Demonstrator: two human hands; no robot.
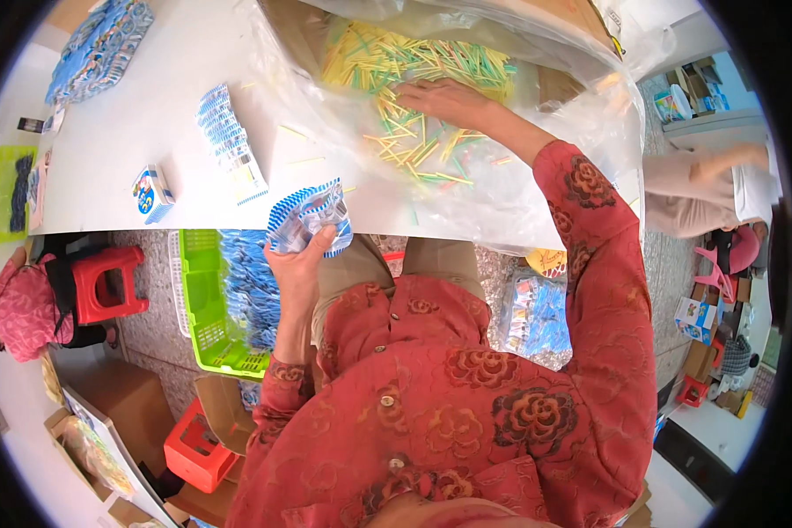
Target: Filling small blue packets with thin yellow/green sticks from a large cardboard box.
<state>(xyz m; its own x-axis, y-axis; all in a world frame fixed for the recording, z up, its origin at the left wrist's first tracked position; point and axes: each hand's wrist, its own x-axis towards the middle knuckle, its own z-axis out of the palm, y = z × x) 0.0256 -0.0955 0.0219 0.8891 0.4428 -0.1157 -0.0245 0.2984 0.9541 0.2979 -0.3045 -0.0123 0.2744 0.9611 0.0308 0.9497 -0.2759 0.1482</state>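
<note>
My left hand (pixel 299 268) grips a stack of blue-and-white plastic packets (pixel 312 216) at the table's front edge, thumb across the near side. On the far side of the table, my right hand (pixel 444 101) is in a loose heap of thin yellow, green and orange straws (pixel 422 145). Its fingers bend together onto the straws, and the fingertips are partly hidden among them. The heap lies on a clear plastic sheet (pixel 528 189). Left of my left hand, a fanned row of similar packets (pixel 229 141) lies on the white table (pixel 282 79).
A small blue-and-white box (pixel 153 194) and a bundle of packets (pixel 101 48) are on the table's left. Below stands a green basket (pixel 204 308) of blue packets. Red stools (pixel 198 444) and cartons are at lower left. One person (pixel 35 304) sits left; another (pixel 695 189) is right.
</note>
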